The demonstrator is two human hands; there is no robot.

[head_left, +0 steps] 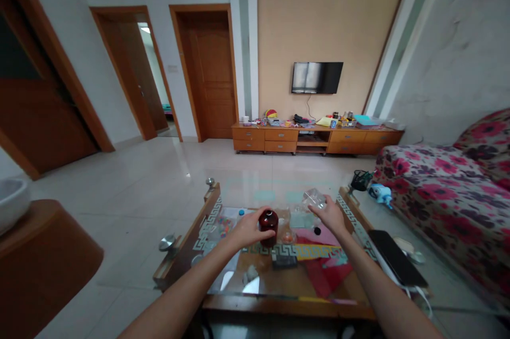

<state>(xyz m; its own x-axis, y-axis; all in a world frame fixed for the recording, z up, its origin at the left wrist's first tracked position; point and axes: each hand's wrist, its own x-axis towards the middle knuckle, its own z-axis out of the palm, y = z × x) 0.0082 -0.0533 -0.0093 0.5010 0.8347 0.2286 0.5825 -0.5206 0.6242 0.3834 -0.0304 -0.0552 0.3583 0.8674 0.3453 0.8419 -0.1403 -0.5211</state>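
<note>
Centrally, the left hand (251, 229) grips a dark-red cylindrical bottle (268, 222) over a glass-topped wooden table (258, 304); at the bottle's two o'clock, the right hand (332, 213) clasps a transparent container (313, 198); a flat black phone (398, 258) lies at four o'clock.

The bare left forearm (191, 279) and right forearm (374, 278) are extended forward and angled inward. The left hand (252, 230) is curled in a grasp; the right hand (333, 215) is held well apart, slightly farther forward, similarly bent.
</note>
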